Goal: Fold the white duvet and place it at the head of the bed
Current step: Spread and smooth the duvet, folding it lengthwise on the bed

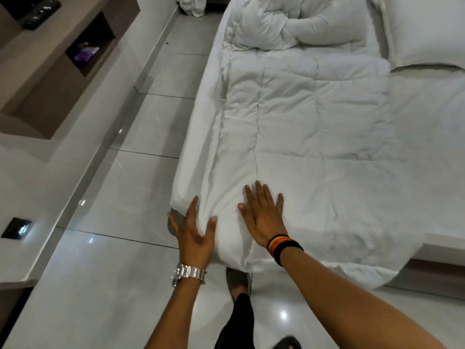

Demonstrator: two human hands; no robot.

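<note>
The white quilted duvet (314, 117) lies in a long strip along the left side of the bed (427, 152), bunched into a heap at its far end. My right hand (263, 215) rests flat on the duvet's near end with its fingers spread. At the bed's near left corner, my left hand (192, 230) is open, its palm against the hanging side of the white bedding. Neither hand grips any cloth. A white pillow (425, 28) sits at the head of the bed, at the top right.
Glossy grey floor tiles (120, 197) run along the bed's left side. A brown wall unit (50, 71) with open niches stands at the left. More white bedding (191, 6) lies on the floor at the far end. My feet (237, 280) are by the bed's corner.
</note>
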